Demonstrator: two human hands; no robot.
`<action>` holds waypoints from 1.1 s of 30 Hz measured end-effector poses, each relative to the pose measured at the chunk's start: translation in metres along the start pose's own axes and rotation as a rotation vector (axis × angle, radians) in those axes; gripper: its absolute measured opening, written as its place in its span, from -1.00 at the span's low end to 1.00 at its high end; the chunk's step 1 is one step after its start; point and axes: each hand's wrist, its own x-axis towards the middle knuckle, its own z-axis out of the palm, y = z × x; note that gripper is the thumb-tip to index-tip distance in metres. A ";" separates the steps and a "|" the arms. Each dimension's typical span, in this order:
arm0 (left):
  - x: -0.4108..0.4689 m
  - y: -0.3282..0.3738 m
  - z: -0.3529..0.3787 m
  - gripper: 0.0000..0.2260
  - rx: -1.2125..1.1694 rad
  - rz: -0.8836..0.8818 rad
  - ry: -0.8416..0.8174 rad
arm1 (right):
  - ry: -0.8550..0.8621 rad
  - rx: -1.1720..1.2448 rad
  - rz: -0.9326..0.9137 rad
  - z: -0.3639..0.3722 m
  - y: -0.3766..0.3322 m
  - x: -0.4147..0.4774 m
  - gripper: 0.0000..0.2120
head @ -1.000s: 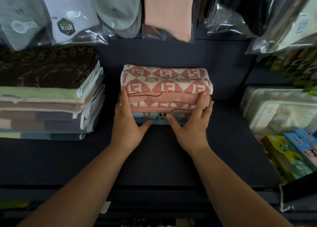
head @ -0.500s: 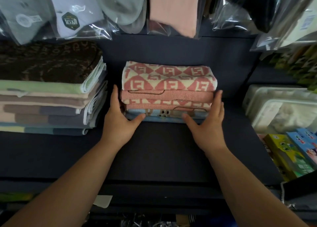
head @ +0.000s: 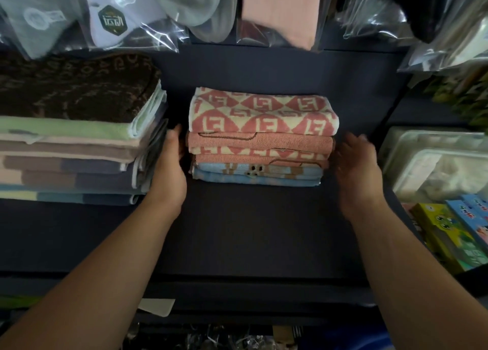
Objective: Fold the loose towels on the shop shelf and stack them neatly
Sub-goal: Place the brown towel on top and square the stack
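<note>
Towel stack sits folded mid-shelf. Left hand flat, fingers straight, wedged between stack and bigger pile. Right hand blurred, fingers loose, just beside stack's right edge. Neither grips anything; contact unclear.

Folded towel stack sits mid-shelf, with a pink-and-cream diamond towel on top and a blue towel at the bottom. The left hand is in the gap between that stack and the taller pile on the left, fingers straight along the stack's side; can't tell if they're touching it. The right hand is just beside the other side, loose and a bit blurry. Bagged goods hang above, with plastic tubs and colourful boxes off to the right.
</note>
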 end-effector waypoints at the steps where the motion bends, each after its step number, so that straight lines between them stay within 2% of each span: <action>1: 0.006 0.004 0.003 -0.50 -0.047 -0.017 -0.024 | -0.026 0.070 0.052 0.002 -0.004 0.008 -0.49; 2: 0.014 0.008 0.005 -0.45 -0.111 -0.062 -0.041 | -0.086 0.113 0.104 0.006 -0.006 0.013 -0.39; 5: 0.029 0.019 0.015 -0.46 -0.285 -0.171 -0.062 | -0.218 0.089 0.168 0.024 -0.006 0.013 -0.34; 10: 0.032 0.019 0.019 -0.51 -0.290 -0.179 -0.089 | -0.238 0.041 0.179 0.019 -0.012 0.017 -0.32; 13: 0.039 0.027 0.019 -0.54 -0.361 -0.161 -0.020 | -0.181 0.170 0.199 0.013 -0.025 0.030 -0.25; 15: 0.042 0.033 0.025 -0.59 -0.338 -0.171 0.007 | -0.189 0.192 0.233 0.023 -0.029 0.030 -0.32; 20: 0.040 0.034 0.039 -0.62 -0.116 -0.172 -0.115 | -0.197 0.013 0.258 0.050 -0.035 0.017 -0.52; 23: 0.046 0.034 0.035 -0.58 -0.149 -0.151 -0.123 | -0.188 0.028 0.244 0.043 -0.039 0.026 -0.51; 25: 0.050 0.036 0.030 -0.50 -0.205 -0.135 -0.114 | -0.210 0.100 0.230 0.042 -0.039 0.030 -0.42; 30: 0.055 0.032 0.026 -0.49 0.099 0.015 -0.054 | -0.161 -0.136 0.076 0.045 -0.034 0.026 -0.47; 31: 0.054 0.033 0.024 -0.48 0.169 0.050 -0.019 | -0.107 -0.218 -0.005 0.044 -0.034 0.025 -0.45; 33: 0.053 0.031 0.019 -0.50 0.451 0.237 0.078 | 0.057 -0.625 -0.350 0.045 -0.036 0.021 -0.48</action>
